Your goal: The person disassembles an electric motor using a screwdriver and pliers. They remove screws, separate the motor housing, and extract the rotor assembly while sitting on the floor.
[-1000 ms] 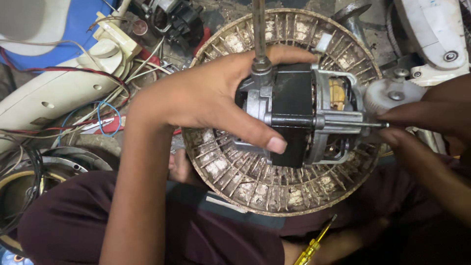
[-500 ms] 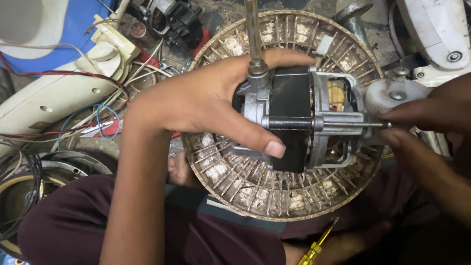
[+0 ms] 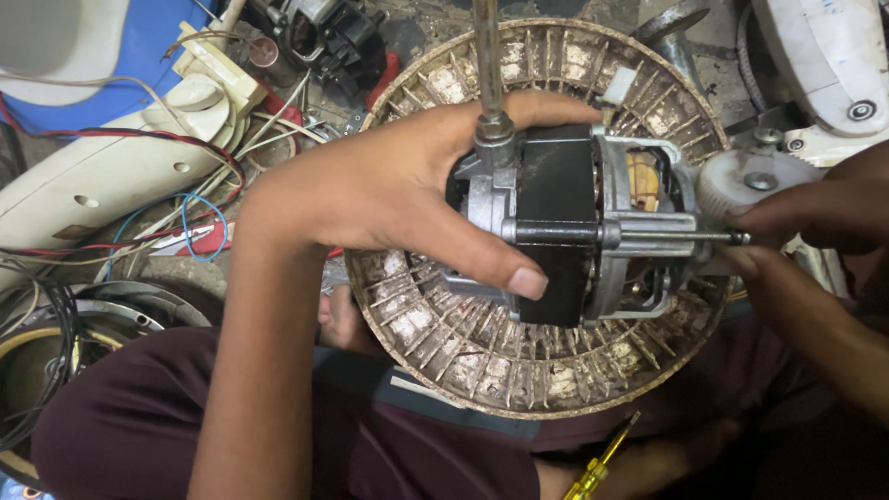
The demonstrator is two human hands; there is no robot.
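Note:
My left hand (image 3: 389, 199) grips a small electric motor (image 3: 565, 227) with a black core and a silver metal frame, thumb across its front and fingers behind. The motor's shaft (image 3: 486, 56) points up out of the frame. My right hand (image 3: 815, 218) pinches the end of a long bolt (image 3: 713, 238) that sticks out of the motor's right side, just below a white plastic gear (image 3: 745, 181). The motor is held over a round, dirty, ribbed ceiling-fan stator (image 3: 482, 356) that rests on my lap.
A yellow-handled screwdriver (image 3: 597, 468) lies by my knee at the bottom. White plastic fan housings (image 3: 102, 176) and red, blue and black wires (image 3: 199, 218) crowd the left. Another white housing (image 3: 833, 65) sits top right, more motor parts (image 3: 324, 32) at top.
The view has shifted slightly. Both hands keep their hold on the motor and bolt; my right fingers have moved a little at the bolt's end.

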